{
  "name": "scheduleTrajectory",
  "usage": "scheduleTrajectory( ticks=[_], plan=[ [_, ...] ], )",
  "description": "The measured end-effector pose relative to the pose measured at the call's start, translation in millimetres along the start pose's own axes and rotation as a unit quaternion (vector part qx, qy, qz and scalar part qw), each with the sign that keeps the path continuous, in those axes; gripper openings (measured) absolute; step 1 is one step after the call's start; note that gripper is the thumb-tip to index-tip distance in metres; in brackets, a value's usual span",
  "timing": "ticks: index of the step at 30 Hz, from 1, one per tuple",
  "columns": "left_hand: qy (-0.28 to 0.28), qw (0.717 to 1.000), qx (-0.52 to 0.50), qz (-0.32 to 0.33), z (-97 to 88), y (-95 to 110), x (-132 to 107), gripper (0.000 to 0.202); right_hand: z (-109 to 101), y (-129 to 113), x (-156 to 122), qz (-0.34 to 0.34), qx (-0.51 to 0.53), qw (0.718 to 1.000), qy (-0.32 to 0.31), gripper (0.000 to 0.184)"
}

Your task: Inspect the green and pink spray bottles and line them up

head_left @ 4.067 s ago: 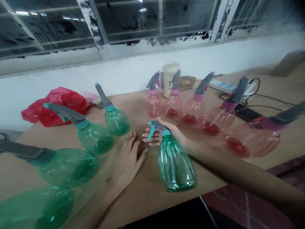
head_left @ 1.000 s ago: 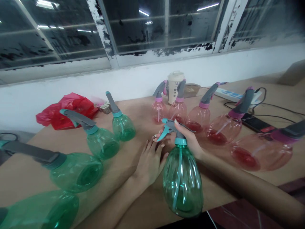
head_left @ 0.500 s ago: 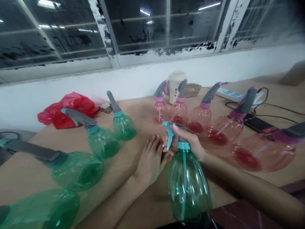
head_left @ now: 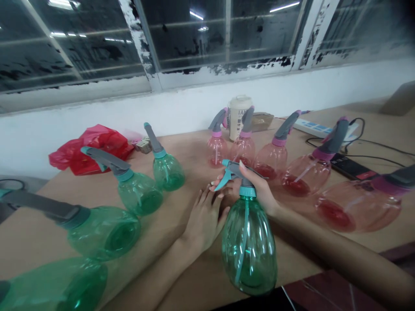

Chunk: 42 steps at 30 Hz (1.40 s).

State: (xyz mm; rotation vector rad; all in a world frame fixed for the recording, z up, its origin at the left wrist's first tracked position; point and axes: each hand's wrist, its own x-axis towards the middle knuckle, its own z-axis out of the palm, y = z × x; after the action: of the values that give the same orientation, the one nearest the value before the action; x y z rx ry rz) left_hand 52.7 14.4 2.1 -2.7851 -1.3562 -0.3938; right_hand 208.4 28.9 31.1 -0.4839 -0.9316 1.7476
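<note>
My right hand [head_left: 256, 188] grips the neck and grey trigger head of a green spray bottle [head_left: 248, 248], held upright near the table's front edge, with fingers on the teal trigger. My left hand [head_left: 205, 218] lies flat on the wooden table [head_left: 191, 151] just left of that bottle, fingers stretched out and holding nothing. Its fingertips sit under the bottle's nozzle.
Several green spray bottles [head_left: 139, 192] stand in a row on the left, several pink ones [head_left: 275, 157] on the right. At the back are a red plastic bag [head_left: 90, 149], a lidded paper cup [head_left: 239, 116], a power strip [head_left: 316, 128] with cables and a dark phone [head_left: 352, 169].
The trigger was squeezed in half a second ago and has sprung back out. The bottle has tipped slightly left again. My left hand has stayed flat on the table.
</note>
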Motion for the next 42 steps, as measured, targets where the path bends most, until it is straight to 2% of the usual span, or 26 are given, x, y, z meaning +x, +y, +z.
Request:
scheduleTrajectory(
  ticks=[10, 16, 22, 34, 39, 42],
  plan=[
    [0.017, 1.0, 0.007, -0.002, 2.4, -0.6, -0.6, 0.039, 2.7, -0.5, 0.1, -0.015, -0.001, 1.0, 0.004, 0.038],
    [0.016, 1.0, -0.004, -0.007, 4.3, -1.3, 0.1, 0.036, 3.4, -1.0, -8.4, 0.006, 0.002, 0.998, 0.06, 0.031],
    [0.009, 1.0, -0.001, 0.006, 1.6, -1.1, -0.8, 0.039, 7.4, -1.3, -6.8, -0.005, 0.001, 1.0, -0.028, 0.034],
    [0.023, 1.0, 0.007, 0.007, -1.2, 1.2, -0.4, 0.037, 2.8, 0.3, -0.6, -0.017, -0.036, 0.999, 0.008, 0.041],
    [0.01, 1.0, 0.003, 0.0, -1.3, 2.1, -0.4, 0.038, 2.2, -1.1, -0.2, -0.008, -0.013, 1.0, 0.0, 0.035],
    [0.001, 1.0, -0.005, -0.007, -0.4, 2.3, -0.3, 0.04, 6.1, -3.4, -5.3, 0.002, 0.003, 1.0, 0.017, 0.032]
  ],
)
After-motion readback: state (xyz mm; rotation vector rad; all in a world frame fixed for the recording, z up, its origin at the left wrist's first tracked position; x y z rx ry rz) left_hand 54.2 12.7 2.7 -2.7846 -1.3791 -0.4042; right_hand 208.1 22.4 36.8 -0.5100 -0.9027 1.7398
